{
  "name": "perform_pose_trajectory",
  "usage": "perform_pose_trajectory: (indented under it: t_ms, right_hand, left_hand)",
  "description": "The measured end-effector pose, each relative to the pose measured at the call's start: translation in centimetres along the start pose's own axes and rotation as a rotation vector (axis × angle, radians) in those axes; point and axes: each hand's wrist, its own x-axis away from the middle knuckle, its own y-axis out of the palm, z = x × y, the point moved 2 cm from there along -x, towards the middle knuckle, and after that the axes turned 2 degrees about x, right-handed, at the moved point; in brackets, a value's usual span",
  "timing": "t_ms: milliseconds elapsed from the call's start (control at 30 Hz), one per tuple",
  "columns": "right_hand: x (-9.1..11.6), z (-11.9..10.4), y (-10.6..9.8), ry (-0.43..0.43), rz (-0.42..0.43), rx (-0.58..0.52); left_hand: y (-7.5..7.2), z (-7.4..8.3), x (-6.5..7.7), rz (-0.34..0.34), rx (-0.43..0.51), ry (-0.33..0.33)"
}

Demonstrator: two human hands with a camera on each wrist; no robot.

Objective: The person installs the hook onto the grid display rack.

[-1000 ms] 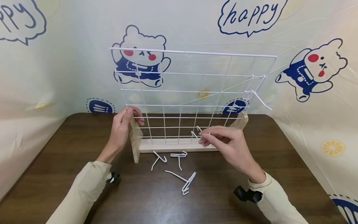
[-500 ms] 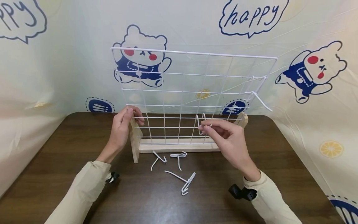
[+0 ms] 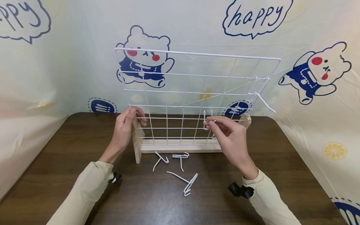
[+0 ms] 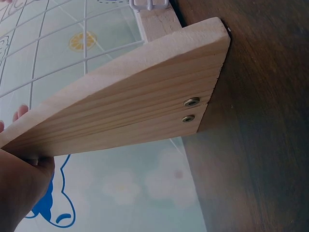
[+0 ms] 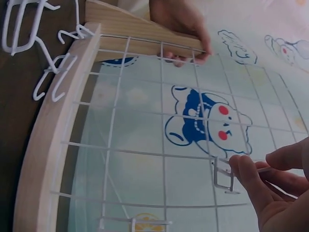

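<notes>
At the grid, clear of its edges, right fingers pinch a hook; left fingers grip the upright.

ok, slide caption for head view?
Left grip holds wooden side panel; right grip pinches white hook at wire grid.

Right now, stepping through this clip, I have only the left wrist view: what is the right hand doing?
Observer: The right hand pinches a white hook at the wire grid.
Operator: What is lying loose?
Observer: Three loose hooks lie on the tabletop.
Operator: Anything hung higher up?
Observer: Yes, a hung hook juts from the wire grid near its right edge.
</notes>
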Motion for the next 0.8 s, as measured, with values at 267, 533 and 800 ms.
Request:
perform_pose_trajectory:
  t_ms: [267, 533, 800]
  right_hand:
    - [0.5, 1.0, 0.9, 0.018, -0.011, 0.059]
    - [1.5, 1.5, 1.6, 0.036, -0.062, 0.091]
    - [2.5, 2.0, 2.1, 0.021, -0.105, 0.168]
  left_hand:
    - [0.0, -0.1, 0.0, -0.001, -0.004, 0.012]
    - [0.0, 0.1, 0.1, 0.002, -0.014, 0.001]
    - [0.0, 0.1, 0.0, 0.004, -0.009, 0.000]
